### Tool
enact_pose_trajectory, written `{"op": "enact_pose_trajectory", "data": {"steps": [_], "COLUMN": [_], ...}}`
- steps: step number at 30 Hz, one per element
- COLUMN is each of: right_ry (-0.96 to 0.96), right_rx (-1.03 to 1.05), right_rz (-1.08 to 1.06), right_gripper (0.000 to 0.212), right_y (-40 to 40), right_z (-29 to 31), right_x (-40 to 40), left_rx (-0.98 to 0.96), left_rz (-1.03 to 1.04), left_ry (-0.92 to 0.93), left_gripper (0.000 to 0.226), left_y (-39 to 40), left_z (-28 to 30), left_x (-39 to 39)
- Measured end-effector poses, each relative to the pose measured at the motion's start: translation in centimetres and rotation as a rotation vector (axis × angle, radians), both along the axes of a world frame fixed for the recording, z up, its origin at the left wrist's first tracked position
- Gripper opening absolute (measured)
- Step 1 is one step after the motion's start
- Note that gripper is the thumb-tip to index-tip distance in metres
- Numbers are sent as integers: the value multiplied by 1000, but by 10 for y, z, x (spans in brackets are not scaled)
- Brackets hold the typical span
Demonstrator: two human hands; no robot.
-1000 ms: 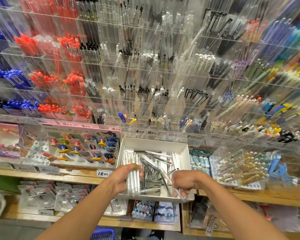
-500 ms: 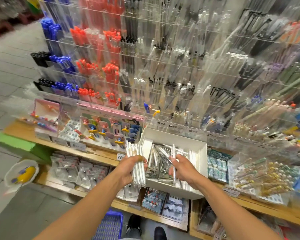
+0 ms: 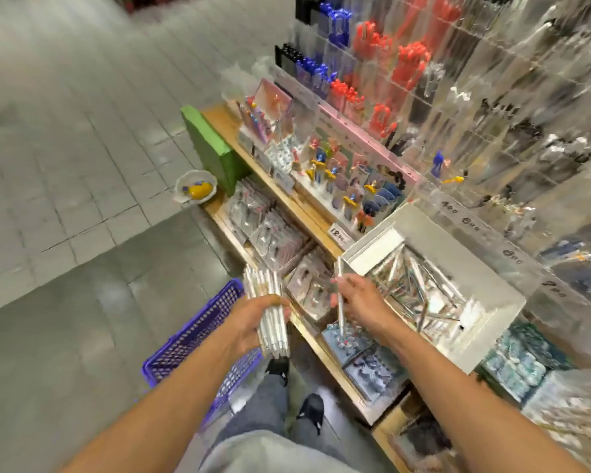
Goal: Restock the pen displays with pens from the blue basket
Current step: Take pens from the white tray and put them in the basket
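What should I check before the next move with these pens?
1. Left hand grips the bundle of white pens: ok.
2. Right hand holds a single pen: ok.
3. Blue basket on the floor below the left hand, within reach: ok.
4. White box sits flat on the shelf: cannot tell, one end seems to overhang.
5. Target slot in the display picked out: cannot tell, picture is blurred.
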State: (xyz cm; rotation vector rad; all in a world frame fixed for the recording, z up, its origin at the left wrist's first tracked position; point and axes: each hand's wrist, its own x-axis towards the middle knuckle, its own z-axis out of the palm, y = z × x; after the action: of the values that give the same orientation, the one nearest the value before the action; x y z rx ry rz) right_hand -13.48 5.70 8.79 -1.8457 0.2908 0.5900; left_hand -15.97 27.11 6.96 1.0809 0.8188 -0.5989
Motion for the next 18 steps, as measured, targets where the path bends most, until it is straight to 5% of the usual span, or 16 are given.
{"op": "enact_pose_trajectory", "data": {"steps": [10, 18], "right_ry": [133, 220], "right_rx": [27, -97], "right_rz": [387, 641], "right_gripper": [28, 15], "right_y": [140, 265], "right_z": [-59, -128], "right_x": [-31, -55], "left_rx": [11, 39], "left_rz": [426, 645], "left_ry": [117, 229], "left_gripper": [5, 34], "left_y": [108, 203], "left_z": [-38, -96], "left_x": [-110, -159]}}
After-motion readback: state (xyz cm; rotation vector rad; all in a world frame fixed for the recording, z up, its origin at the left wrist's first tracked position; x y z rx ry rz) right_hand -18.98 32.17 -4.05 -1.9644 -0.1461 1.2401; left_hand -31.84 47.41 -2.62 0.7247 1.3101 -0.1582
